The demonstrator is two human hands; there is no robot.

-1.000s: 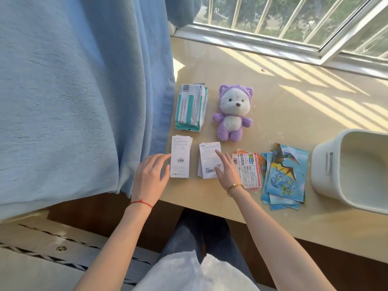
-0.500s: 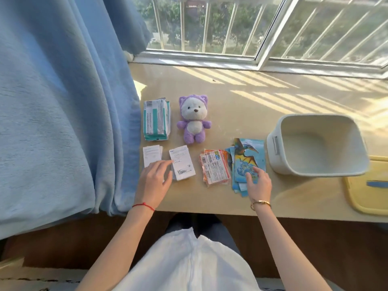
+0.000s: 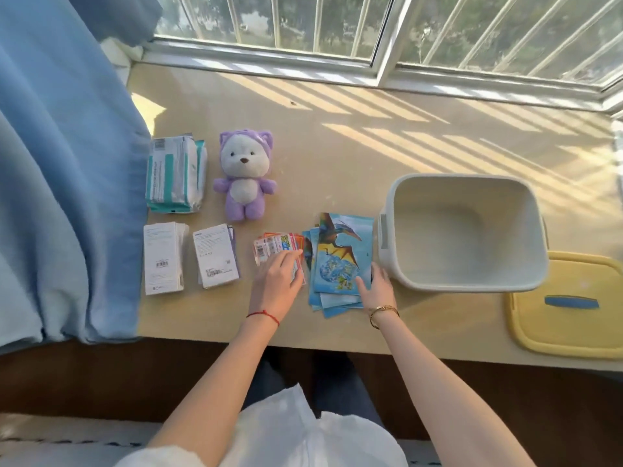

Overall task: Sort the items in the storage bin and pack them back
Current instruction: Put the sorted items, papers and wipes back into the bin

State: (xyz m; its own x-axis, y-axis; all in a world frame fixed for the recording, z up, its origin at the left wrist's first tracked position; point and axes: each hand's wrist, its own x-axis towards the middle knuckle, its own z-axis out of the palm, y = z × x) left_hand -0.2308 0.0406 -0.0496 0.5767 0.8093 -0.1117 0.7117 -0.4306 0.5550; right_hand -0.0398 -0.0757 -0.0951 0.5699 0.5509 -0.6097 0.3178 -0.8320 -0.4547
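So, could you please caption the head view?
Hands rest on card stacks beside an empty bin.

1 plush bear, 1 bin, 1 lid, 2 white box stacks, 2 card piles, 1 wipes pk.

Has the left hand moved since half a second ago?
Yes. The left hand shifted right, from the white boxes onto the red packets.
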